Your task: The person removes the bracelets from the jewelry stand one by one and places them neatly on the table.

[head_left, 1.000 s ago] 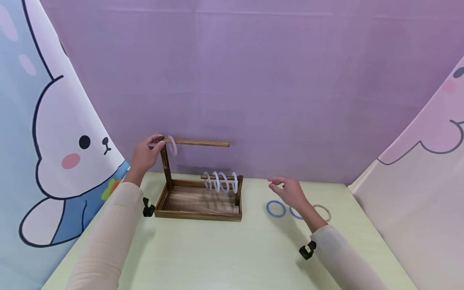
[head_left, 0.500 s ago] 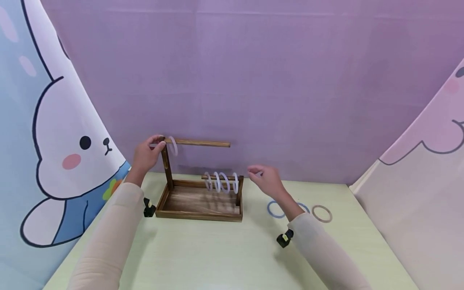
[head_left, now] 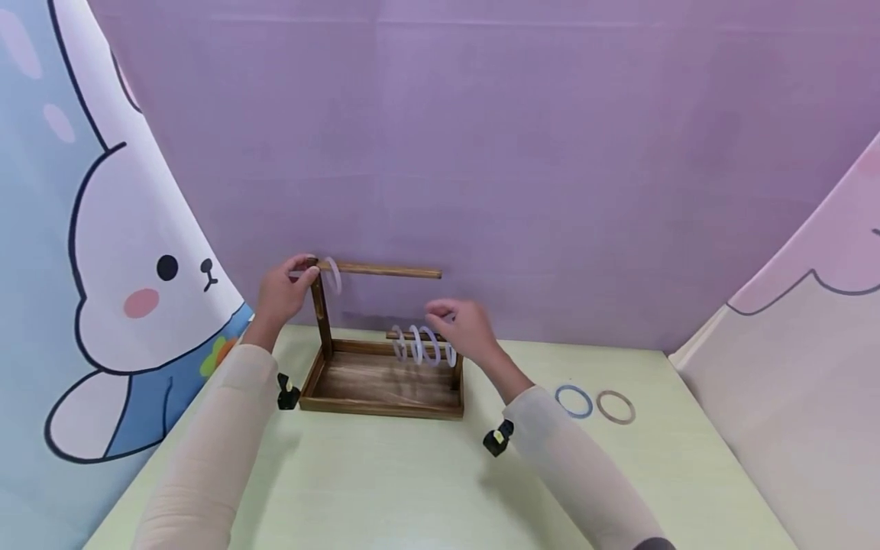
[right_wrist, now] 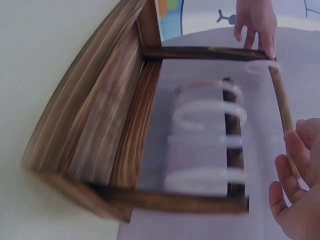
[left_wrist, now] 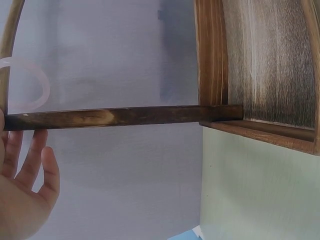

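A wooden bangle stand (head_left: pixel 382 412) with a shallow tray base stands at the back of the table. My left hand (head_left: pixel 281 292) grips its top left corner, where the tall post (left_wrist: pixel 135 116) meets the upper bar (head_left: pixel 392 270). One pale pink ring (head_left: pixel 334 276) hangs on that bar near the left hand. Several whitish and lilac rings (head_left: pixel 416 345) hang on the lower bar. My right hand (head_left: pixel 466 328) is above the right end of the lower bar, fingers loosely bent. Nothing shows between those fingers in the right wrist view.
A blue ring (head_left: pixel 574 401) and a beige ring (head_left: pixel 616 407) lie on the pale green table (head_left: pixel 371 481), right of the stand. A purple cloth (head_left: pixel 522 168) hangs behind it. Printed rabbit cloth (head_left: pixel 137 252) borders the left side.
My right hand has moved left from above the table rings to the lower bar. Its forearm now covers where another blue ring lay. The left hand keeps its grip on the stand.
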The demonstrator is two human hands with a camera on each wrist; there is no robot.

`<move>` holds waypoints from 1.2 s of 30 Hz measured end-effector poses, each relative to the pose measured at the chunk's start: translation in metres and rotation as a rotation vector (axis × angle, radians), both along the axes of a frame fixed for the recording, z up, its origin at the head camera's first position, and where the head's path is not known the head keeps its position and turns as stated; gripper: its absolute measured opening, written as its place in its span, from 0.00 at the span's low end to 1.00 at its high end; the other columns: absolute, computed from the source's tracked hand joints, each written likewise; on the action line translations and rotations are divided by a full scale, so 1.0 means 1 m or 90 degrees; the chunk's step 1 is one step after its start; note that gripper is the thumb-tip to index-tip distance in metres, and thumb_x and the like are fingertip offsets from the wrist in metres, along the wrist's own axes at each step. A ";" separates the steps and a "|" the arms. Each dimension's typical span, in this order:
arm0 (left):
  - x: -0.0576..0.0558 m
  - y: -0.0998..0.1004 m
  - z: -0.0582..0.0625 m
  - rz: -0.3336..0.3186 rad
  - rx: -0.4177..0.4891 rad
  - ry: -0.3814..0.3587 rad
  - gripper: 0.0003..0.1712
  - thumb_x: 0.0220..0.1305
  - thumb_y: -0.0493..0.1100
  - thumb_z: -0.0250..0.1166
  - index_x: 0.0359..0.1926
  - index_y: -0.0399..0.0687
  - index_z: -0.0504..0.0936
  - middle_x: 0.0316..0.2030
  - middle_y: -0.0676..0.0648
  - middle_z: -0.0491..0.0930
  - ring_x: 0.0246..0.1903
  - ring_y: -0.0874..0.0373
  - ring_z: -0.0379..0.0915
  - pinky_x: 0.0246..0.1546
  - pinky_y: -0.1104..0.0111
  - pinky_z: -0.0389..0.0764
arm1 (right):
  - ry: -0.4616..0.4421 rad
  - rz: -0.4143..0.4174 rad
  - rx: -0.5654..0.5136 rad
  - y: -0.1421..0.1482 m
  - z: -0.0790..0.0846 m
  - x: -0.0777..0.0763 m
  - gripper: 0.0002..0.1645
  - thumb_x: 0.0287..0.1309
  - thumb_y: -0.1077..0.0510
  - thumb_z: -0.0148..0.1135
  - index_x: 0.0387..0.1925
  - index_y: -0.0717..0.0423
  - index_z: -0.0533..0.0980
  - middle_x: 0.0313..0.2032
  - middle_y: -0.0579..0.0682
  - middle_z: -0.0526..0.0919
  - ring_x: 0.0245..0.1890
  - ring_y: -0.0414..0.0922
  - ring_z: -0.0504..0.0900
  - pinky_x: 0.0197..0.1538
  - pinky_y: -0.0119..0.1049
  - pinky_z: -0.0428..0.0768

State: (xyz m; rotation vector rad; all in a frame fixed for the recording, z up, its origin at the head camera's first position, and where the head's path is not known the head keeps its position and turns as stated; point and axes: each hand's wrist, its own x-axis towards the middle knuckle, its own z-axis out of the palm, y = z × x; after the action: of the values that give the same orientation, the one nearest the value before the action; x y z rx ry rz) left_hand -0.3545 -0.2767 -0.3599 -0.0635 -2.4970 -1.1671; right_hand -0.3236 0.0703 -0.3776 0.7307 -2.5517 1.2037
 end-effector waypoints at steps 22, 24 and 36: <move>0.004 -0.001 0.000 0.003 -0.001 -0.010 0.30 0.78 0.59 0.52 0.69 0.45 0.72 0.62 0.34 0.76 0.58 0.34 0.75 0.57 0.43 0.79 | -0.068 0.024 -0.052 -0.088 0.021 -0.006 0.15 0.69 0.51 0.65 0.54 0.47 0.84 0.45 0.43 0.89 0.43 0.38 0.84 0.43 0.32 0.84; 0.004 -0.001 0.000 0.001 -0.001 -0.008 0.30 0.78 0.59 0.53 0.69 0.45 0.72 0.62 0.34 0.76 0.59 0.34 0.75 0.57 0.42 0.79 | -0.077 0.016 -0.060 -0.094 0.021 -0.007 0.15 0.68 0.50 0.65 0.54 0.46 0.84 0.46 0.42 0.89 0.42 0.37 0.84 0.42 0.31 0.83; 0.008 0.002 0.003 0.000 0.004 0.004 0.29 0.77 0.57 0.54 0.68 0.44 0.74 0.62 0.34 0.77 0.57 0.34 0.77 0.57 0.43 0.79 | -0.085 -0.039 -0.121 -0.127 0.025 -0.013 0.19 0.66 0.47 0.68 0.55 0.47 0.83 0.51 0.45 0.89 0.46 0.42 0.86 0.42 0.33 0.84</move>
State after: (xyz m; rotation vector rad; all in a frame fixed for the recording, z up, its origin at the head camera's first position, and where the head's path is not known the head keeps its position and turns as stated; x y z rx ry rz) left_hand -0.3468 -0.2746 -0.3574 -0.0668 -2.4879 -1.1723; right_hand -0.3369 -0.0565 -0.3531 0.5423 -2.4966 1.4937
